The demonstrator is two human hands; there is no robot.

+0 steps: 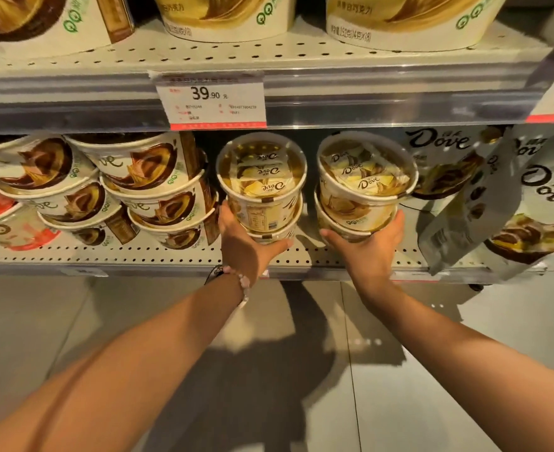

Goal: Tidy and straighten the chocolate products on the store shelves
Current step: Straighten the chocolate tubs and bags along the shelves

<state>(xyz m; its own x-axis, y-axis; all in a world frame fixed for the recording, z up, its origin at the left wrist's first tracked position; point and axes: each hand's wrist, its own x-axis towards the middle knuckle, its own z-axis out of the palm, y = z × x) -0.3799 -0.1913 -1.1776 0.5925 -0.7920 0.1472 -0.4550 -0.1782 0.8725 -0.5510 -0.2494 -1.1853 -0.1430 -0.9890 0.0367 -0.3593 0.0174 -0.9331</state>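
We note two stacks of two tubs: our left hand [246,247] grips the left stack [262,185], our right hand [371,244] the right stack [363,185], fingers curled round the bottom tubs.

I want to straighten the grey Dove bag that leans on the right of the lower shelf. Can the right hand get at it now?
Probably not at once: the right hand grips the right stack of tubs. Once it lets go, the grey Dove bag leans just beside it, with nothing between.
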